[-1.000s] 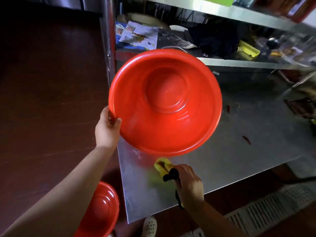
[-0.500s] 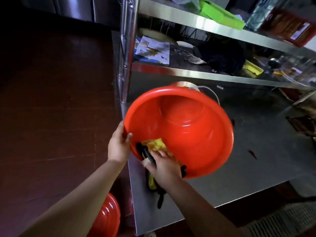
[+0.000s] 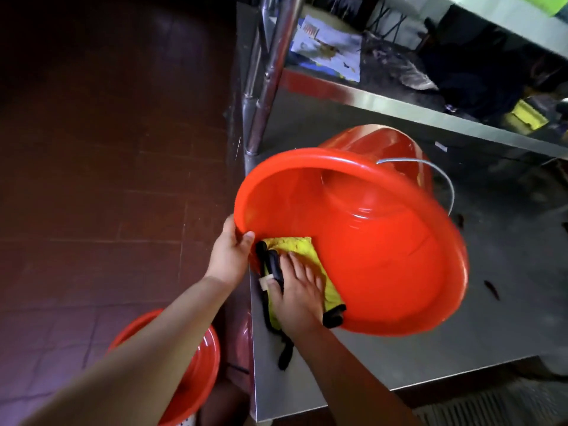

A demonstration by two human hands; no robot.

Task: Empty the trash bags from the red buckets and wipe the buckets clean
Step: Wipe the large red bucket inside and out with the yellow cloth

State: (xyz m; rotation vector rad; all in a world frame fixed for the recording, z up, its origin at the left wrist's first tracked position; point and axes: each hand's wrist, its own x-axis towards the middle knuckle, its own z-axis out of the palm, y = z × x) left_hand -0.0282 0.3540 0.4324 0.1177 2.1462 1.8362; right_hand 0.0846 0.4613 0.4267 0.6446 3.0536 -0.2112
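Red bucket (image 3: 384,256) — yellow cloth (image 3: 302,252), black-trimmed — silver table (image 3: 430,348).

The scene is dim, the floor (image 3: 107,149) falling into deep brown shadow at left. Soft light from the right sheens the steel worktop (image 3: 399,358) and leaves bright glare streaks on the red bucket (image 3: 384,256). Wide-angle bending curves the edges; the shelf (image 3: 430,115) smears with motion blur.

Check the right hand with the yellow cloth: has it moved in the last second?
Yes. The right hand left the steel table edge and now presses the yellow cloth inside the tilted red plastic bucket.
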